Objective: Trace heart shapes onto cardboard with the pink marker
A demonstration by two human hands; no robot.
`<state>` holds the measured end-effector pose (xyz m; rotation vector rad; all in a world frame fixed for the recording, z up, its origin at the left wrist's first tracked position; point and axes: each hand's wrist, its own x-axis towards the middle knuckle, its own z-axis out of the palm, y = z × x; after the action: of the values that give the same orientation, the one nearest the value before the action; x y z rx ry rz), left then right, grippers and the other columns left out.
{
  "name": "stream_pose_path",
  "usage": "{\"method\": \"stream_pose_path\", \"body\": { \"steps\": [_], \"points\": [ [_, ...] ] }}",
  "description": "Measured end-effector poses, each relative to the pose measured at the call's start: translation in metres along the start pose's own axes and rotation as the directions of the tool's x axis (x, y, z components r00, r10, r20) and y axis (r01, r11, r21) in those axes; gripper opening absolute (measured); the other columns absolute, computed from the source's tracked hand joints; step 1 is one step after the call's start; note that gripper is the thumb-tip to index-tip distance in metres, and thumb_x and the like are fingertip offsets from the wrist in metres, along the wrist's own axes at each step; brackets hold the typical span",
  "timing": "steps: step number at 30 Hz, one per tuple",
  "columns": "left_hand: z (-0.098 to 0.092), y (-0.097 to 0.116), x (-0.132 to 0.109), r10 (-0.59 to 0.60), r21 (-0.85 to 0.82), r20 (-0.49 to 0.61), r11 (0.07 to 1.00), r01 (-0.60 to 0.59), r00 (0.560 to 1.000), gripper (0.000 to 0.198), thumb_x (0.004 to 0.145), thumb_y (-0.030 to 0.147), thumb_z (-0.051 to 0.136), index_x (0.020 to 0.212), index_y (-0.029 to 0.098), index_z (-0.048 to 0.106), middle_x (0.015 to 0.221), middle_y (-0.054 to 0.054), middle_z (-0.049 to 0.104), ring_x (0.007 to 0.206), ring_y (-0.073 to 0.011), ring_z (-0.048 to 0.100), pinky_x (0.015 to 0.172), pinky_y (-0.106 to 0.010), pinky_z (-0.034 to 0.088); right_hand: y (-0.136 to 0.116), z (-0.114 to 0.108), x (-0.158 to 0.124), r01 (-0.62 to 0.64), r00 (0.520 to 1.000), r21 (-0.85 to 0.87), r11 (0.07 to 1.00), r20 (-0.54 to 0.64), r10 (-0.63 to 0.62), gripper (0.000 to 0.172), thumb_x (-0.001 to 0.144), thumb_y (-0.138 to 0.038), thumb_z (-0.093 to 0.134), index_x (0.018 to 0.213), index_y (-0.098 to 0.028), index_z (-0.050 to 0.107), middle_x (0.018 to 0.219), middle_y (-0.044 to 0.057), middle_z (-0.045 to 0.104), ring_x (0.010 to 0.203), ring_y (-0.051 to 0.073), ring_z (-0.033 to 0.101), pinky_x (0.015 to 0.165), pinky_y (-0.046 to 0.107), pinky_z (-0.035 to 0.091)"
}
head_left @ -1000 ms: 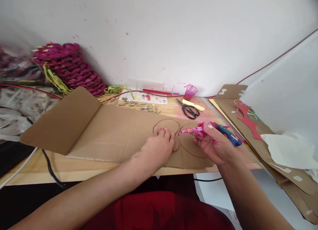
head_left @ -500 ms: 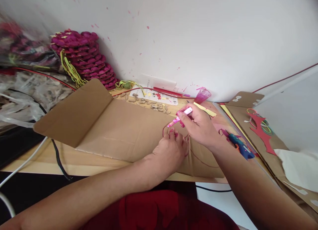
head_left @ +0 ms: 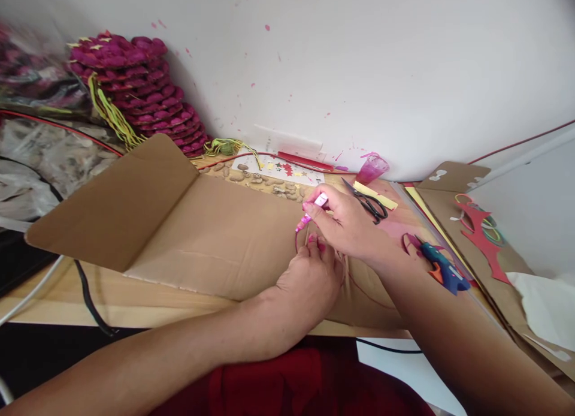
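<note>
A large folded cardboard sheet (head_left: 215, 236) lies on the wooden table. In my right hand (head_left: 336, 218) is a white and pink-stained marker (head_left: 314, 207), gripped between thumb and fingers. Its tip touches the cardboard at a dark curved line, just beyond the fingertips of my left hand (head_left: 314, 278). The left fingers are bunched and pressed down on the sheet; whatever lies under them is mostly hidden. A reddish drawn line (head_left: 368, 296) curves over the cardboard to the right of that hand. Both hands' fingertips carry pink stains.
Black-handled scissors (head_left: 371, 205) and a pink-stained cup (head_left: 372, 168) are behind my right hand. A blue glue gun (head_left: 444, 269) lies to the right. Peanuts (head_left: 287, 191) line the sheet's back edge. A tall magenta stack (head_left: 144, 92) leans at the wall, left.
The marker tip has moved slightly left and down along the curved line. My right hand has shifted left, and the scissors now show behind it. The view has shifted a little.
</note>
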<state>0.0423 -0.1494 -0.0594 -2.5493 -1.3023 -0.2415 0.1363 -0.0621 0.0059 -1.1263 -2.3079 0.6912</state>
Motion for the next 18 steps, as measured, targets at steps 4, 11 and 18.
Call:
{"method": "stream_pose_path", "body": {
  "steps": [4,11,18],
  "points": [
    [-0.001,-0.001,0.0,0.006,-0.024,0.036,1.0,-0.006,0.999,0.04,0.099,0.026,0.045,0.129,0.01,0.066,0.119,-0.026,0.07,0.115,-0.0408,0.067,0.087,-0.05,0.057,0.001,0.003,0.001,-0.029,0.998,0.081,0.996,0.063,0.024,0.013,0.1,-0.032,0.049,0.09,-0.023,0.052,0.076,-0.001,0.074,0.063,0.015,0.065,0.063,0.029,0.045],
    [0.001,0.0,-0.002,0.003,0.034,-0.053,0.999,-0.001,0.999,0.041,0.091,0.017,0.053,0.128,0.007,0.065,0.109,-0.023,0.071,0.099,-0.0357,0.07,0.072,-0.042,0.057,-0.001,0.002,0.004,0.016,0.998,0.031,0.999,0.058,-0.018,0.012,0.098,-0.027,0.051,0.086,-0.023,0.051,0.074,-0.001,0.073,0.066,0.015,0.065,0.064,0.029,0.043],
    [0.003,-0.001,-0.004,0.024,0.083,-0.133,0.996,-0.013,0.991,0.045,0.087,0.016,0.055,0.13,0.004,0.061,0.118,-0.027,0.069,0.11,-0.0388,0.067,0.088,-0.051,0.055,0.013,-0.003,0.011,-0.003,0.999,0.009,1.0,0.05,0.003,0.011,0.097,-0.03,0.051,0.09,-0.023,0.052,0.074,-0.001,0.072,0.066,0.016,0.062,0.063,0.029,0.04]
  ]
}}
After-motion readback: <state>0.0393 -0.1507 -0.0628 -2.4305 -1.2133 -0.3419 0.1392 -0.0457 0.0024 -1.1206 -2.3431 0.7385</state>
